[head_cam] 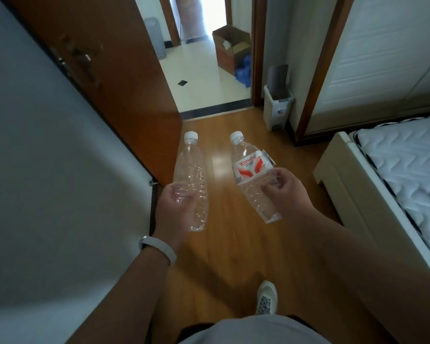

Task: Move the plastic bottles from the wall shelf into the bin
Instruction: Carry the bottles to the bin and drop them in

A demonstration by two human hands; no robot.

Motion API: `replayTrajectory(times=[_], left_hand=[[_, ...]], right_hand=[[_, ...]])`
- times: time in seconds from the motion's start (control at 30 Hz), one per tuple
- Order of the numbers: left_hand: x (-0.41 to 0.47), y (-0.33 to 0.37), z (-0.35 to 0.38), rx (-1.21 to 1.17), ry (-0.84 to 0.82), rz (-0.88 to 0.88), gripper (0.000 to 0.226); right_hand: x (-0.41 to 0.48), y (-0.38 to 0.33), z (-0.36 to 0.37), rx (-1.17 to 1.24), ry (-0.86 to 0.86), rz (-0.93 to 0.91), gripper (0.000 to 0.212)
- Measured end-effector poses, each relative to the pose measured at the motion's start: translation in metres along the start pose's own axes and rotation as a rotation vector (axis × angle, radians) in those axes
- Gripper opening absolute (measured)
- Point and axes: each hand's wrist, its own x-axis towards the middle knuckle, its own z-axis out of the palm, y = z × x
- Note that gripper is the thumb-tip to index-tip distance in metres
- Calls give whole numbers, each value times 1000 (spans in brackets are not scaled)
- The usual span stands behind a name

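My left hand (178, 204) grips a clear plastic bottle without a label (191, 170), its white cap pointing away from me. My right hand (287, 192) holds a second clear bottle (250, 170) with a red and white label, also cap forward. Both bottles hang over the wooden floor in front of me. A small white bin (277, 108) with its lid raised stands against the wall ahead on the right, beside the doorway. The wall shelf is out of view.
An open brown door (104, 70) lines the left side. A bed with a white mattress (402, 175) fills the right. A wardrobe (372, 58) stands beyond it. Past the doorway sit a cardboard box (230, 48) and a blue bag.
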Motion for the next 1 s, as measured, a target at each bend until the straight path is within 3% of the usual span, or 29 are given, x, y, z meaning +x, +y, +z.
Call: replayTrajectory(times=[0.4, 0.73, 1.0], left_hand=[[137, 36, 72, 63, -103, 33, 26], [350, 59, 102, -51, -273, -60, 29], [486, 88, 121, 21, -365, -18, 25]], right_hand=[[136, -20, -15, 10, 69, 115, 34], [302, -81, 32, -48, 197, 150, 36], [410, -129, 68, -46, 244, 133, 35]])
